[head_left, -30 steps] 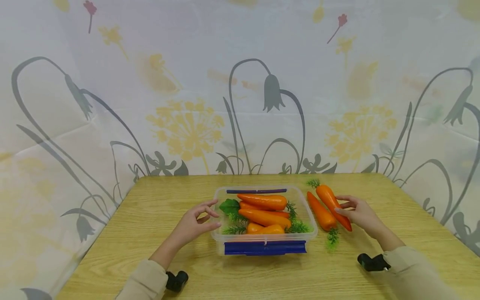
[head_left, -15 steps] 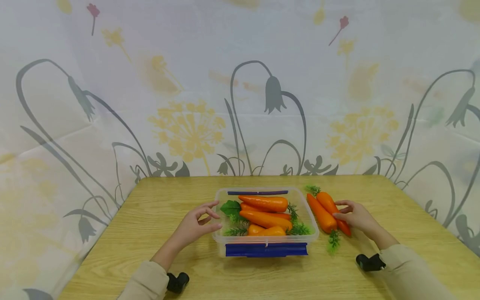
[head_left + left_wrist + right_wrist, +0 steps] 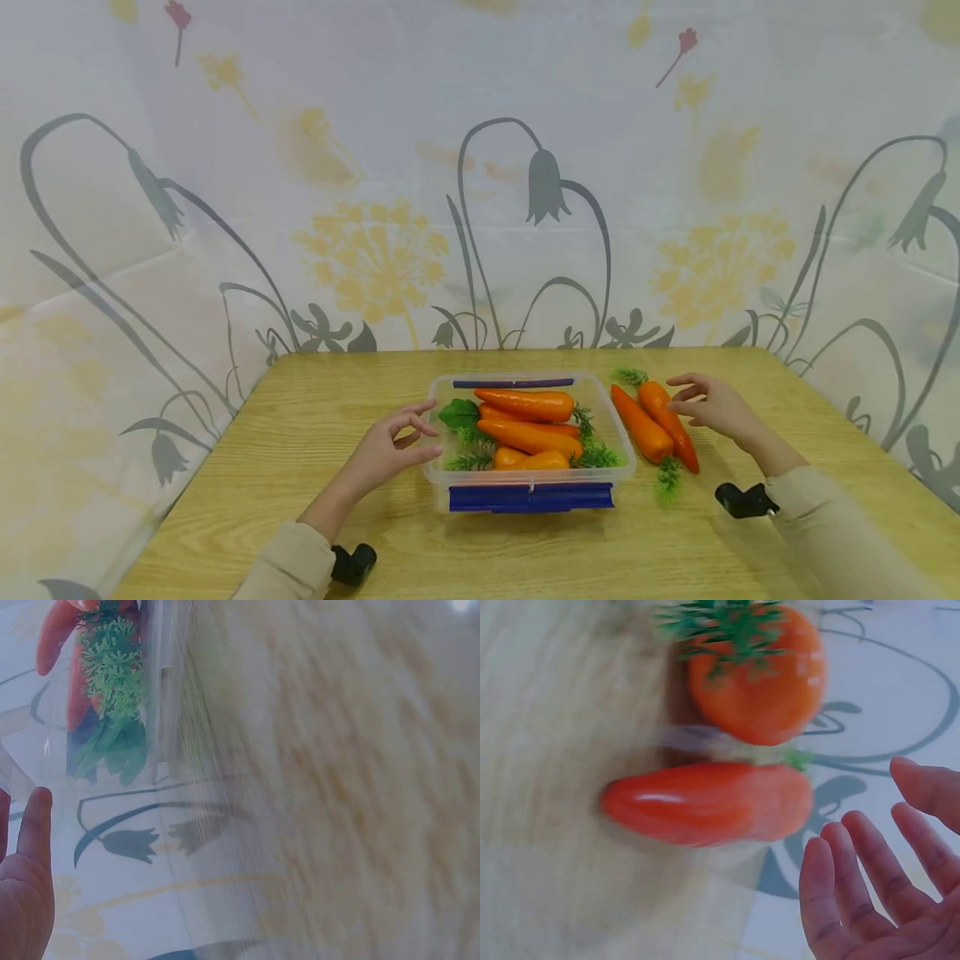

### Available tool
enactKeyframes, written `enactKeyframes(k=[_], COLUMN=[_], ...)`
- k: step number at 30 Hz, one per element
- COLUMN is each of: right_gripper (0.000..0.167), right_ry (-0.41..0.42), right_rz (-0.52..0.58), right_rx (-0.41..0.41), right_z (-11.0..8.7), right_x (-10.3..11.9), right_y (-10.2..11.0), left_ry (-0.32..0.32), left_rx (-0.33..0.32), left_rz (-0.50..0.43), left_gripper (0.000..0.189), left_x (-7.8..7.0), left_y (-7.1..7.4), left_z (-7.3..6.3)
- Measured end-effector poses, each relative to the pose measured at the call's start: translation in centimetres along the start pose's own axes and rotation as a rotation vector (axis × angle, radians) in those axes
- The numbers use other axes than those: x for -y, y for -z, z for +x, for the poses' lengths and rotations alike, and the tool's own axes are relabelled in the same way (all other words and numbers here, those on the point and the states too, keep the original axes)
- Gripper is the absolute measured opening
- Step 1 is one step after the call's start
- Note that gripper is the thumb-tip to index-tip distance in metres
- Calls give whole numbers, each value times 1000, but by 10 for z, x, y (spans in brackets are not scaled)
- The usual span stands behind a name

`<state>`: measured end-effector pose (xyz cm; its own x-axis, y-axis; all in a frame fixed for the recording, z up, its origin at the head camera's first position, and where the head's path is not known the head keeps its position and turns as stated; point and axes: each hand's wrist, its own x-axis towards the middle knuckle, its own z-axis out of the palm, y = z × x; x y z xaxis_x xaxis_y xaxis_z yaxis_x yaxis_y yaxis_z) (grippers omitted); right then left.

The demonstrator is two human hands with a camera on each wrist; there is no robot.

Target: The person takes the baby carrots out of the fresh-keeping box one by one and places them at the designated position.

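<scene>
Right hand [image 3: 716, 407]: raised beside far end of outer carrot [image 3: 672, 427], fingers spread and little bent, thumb held apart, sleeved forearm [image 3: 836, 529] slanting in from lower right. In right wrist view, small gap between fingertips [image 3: 818, 859] and carrot. Left hand [image 3: 382, 450]: at left wall of clear box [image 3: 540, 476], fingers loosely curved, thumb apart; touching rim or not, cannot tell. Outer carrot: lying slanted on desk [image 3: 360, 375], close along inner carrot [image 3: 642, 425], right of box. More carrots [image 3: 528, 406]: inside box.
</scene>
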<state>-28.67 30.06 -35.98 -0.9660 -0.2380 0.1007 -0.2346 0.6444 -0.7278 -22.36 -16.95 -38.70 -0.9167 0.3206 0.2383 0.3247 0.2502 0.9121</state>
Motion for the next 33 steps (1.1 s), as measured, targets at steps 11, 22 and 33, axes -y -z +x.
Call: enactKeyframes(k=[11,22,33], right_gripper=[50,40,40], right_ry=[100,179,220], right_rz=[-35,-30,-41], right_rx=[37,61,115], right_z=[15,34,52], right_x=[39,78,96], right_y=[5,-12,-26], left_ry=[5,1,4], left_rx=[5,-3,2], left_rz=[-10,3,3], left_gripper=[27,20,21], left_x=[-1,0,-1], left_y=[-1,0,0], left_z=[-1,-2,0])
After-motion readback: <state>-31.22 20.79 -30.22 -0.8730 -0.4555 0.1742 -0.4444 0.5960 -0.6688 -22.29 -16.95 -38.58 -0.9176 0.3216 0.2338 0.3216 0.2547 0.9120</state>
